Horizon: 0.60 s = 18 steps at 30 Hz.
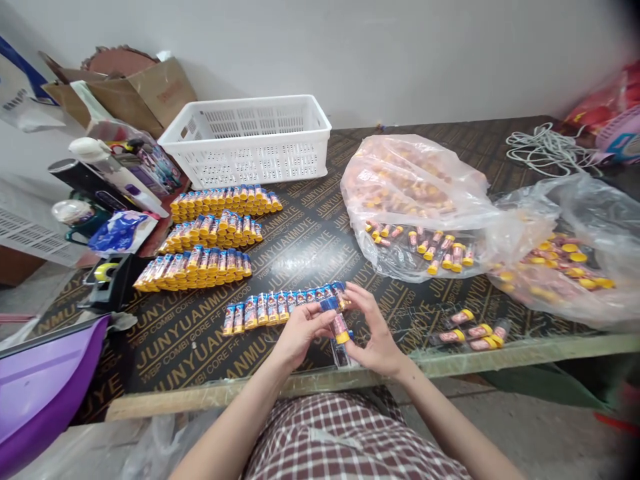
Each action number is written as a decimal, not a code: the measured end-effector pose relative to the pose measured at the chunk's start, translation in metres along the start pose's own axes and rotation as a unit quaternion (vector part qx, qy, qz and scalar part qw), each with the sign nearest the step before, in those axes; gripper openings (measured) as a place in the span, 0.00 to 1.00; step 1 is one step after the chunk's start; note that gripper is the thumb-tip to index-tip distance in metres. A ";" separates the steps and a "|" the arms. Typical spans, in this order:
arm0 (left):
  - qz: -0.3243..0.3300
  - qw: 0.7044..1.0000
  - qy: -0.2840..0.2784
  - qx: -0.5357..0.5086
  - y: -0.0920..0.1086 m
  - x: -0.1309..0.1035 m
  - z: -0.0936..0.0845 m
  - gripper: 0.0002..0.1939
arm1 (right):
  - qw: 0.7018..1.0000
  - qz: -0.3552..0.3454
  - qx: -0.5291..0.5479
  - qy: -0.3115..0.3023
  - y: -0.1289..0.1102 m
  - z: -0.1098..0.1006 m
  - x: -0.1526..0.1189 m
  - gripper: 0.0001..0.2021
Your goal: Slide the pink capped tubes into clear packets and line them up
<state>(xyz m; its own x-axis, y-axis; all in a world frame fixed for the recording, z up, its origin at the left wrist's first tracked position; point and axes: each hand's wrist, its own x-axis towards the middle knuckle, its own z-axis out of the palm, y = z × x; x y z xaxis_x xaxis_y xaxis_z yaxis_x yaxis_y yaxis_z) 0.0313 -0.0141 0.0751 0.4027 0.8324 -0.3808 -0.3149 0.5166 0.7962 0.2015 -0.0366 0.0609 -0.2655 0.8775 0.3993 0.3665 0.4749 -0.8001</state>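
Note:
Between my two hands is a small clear tube (340,325) with a yellow cap at its lower end and blue at its upper end. My left hand (303,332) pinches its upper part between thumb and fingers. My right hand (375,337) spans it from the other side, thumb by the yellow cap and fingertips near the blue end. Just beyond, a row of blue-labelled tubes (275,308) lies side by side. Beneath my hands are flat printed pieces (345,357), mostly covered. Several loose yellow-capped tubes (475,331) lie to the right, near the table edge.
Stacked tubes (195,268) stand in piles at left, before a white basket (255,157). Plastic bags of tubes (415,180) (575,267) fill the right side. A tape dispenser (107,280), a purple bin (45,393), bottles (93,187) and white cord (555,150) are around.

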 end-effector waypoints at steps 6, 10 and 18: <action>-0.041 0.998 -0.039 0.009 -0.006 -0.003 0.002 0.16 | 0.994 -0.012 0.060 -0.086 0.003 -0.002 -0.003 0.42; -0.042 0.998 -0.043 0.019 -0.010 -0.002 0.001 0.16 | 0.995 -0.004 0.075 -0.062 0.009 0.002 -0.010 0.42; -0.043 0.998 -0.034 0.011 -0.009 -0.004 0.004 0.17 | 0.995 0.004 0.093 -0.040 0.013 0.004 -0.013 0.44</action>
<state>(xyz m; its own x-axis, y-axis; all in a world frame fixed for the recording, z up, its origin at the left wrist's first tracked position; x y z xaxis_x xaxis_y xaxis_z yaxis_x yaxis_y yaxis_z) 0.0361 -0.0224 0.0714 0.4853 0.7691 -0.4158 -0.2588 0.5806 0.7719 0.2061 -0.0422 0.0431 -0.3367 0.8696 0.3611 0.1998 0.4408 -0.8751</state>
